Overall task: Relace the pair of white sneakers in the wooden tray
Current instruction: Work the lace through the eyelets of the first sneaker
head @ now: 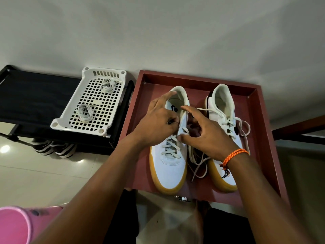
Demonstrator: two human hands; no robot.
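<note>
Here: wooden tray (269,138) w/ sneakers (168,166), tiled floor (44,175); left hand (158,124) grip pinching lace (182,132), right hand (209,136) fingers apart.

wall (158,32): plain pale grey, evenly lit | floor (44,173): glossy light tiles, a lamp glare (5,148) seen at left | black rack (35,95): set against the wall, striped footwear (54,148) kept beneath | pink container (14,224): seen at bottom-left corner

left sneaker (168,166) tongue hidden by hands, pink bin (14,224) cropped
</note>
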